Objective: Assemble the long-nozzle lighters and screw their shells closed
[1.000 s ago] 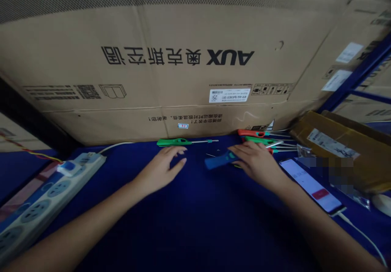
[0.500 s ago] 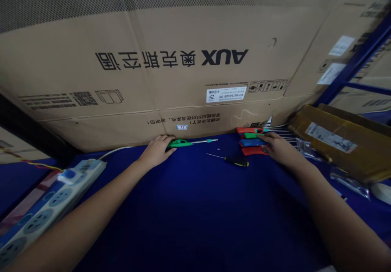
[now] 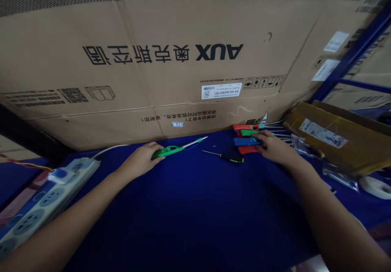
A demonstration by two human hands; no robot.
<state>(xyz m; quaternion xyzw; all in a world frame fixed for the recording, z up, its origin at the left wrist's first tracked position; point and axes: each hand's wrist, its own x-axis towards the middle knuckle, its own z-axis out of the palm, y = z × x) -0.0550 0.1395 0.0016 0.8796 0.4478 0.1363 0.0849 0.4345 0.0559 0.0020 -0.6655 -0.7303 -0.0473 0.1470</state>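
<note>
My left hand (image 3: 143,158) is closed around the handle of a green long-necked lighter (image 3: 169,150), its metal neck pointing right and slightly away. On the right, my right hand (image 3: 273,148) has its bent fingers on the neck ends of several similar lighters lying side by side. Among them are a red lighter (image 3: 241,128) at the back, a green lighter (image 3: 248,133), a blue lighter (image 3: 244,141) and a red lighter (image 3: 249,149) in front. Which of them the fingers press hardest is hidden. Between my hands lies a black and yellow screwdriver (image 3: 230,157).
A large cardboard box (image 3: 159,80) stands along the back of the blue table (image 3: 195,207). At left is a power strip (image 3: 45,200) with a plug and cable. To the right are an opened brown carton (image 3: 330,131), clear plastic bags (image 3: 339,176) and a white tape roll (image 3: 375,187).
My left hand has drawn the green lighter toward me and left, tilting its neck upward in view. My right hand stays at the group of lighters. The view has shifted slightly.
</note>
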